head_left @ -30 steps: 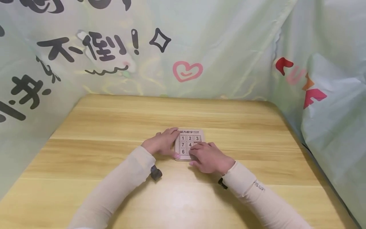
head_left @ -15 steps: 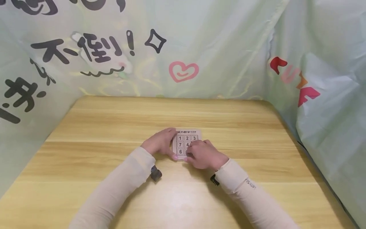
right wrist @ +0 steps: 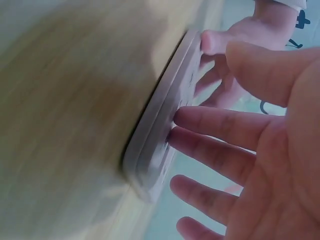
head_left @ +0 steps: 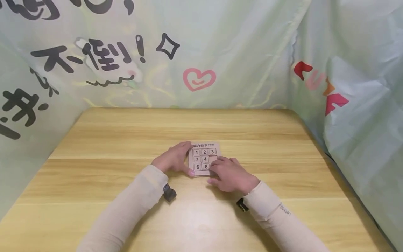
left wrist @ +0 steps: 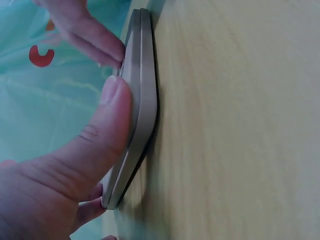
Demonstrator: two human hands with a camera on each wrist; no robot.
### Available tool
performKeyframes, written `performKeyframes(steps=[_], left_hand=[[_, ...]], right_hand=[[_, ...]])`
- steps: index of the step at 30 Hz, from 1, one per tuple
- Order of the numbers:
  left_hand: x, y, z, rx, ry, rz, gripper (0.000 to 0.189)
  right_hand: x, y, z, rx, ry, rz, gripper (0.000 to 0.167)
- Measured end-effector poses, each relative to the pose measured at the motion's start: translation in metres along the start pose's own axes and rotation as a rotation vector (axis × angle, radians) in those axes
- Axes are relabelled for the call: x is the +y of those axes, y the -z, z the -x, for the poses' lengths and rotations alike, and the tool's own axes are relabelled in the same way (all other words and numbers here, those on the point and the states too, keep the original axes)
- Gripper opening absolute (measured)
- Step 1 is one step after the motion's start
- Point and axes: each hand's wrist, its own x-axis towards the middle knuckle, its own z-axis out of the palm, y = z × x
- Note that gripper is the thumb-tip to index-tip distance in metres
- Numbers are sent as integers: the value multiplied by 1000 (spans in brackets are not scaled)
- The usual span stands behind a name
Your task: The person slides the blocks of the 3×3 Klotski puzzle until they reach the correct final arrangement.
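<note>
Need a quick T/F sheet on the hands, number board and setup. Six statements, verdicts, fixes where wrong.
1. The left hand grips the number board by its left side. True.
2. The bottom-left tile reads 8. False: it is tile 6.
3. Tile 7 sits directly below tile 1. True.
4. The number board is lifted into the air. False: it rests on the table.
5. The right hand touches the number board. True.
6. Both forearms are bare. False: pale sleeves cover them.

2 hands, 1 board, 7 readable tiles
</note>
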Motion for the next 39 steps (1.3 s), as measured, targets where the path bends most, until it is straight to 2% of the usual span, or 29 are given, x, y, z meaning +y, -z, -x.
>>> performKeyframes(steps=[6,13,18,25,32,39], left_hand=[[-1,1,-1,-3,-7,6,119],[0,2,-2,-17,-9,14,119],[1,2,-1,-17,-4,14,119],[3,0,-1,-19,12,-13,119],[0,-1,0,-18,25,-18,118],[0,-2,-1,-16,27,-15,119]], right_hand=[[13,-4,11,62,39,9,45],[20,-10,17,92,85,27,52],[23,-11,11,109,95,34,51],[21,-11,-4,143,60,35,54],[9,-15,-4,128,194,41,43],[19,-8,-2,188,129,102,22]])
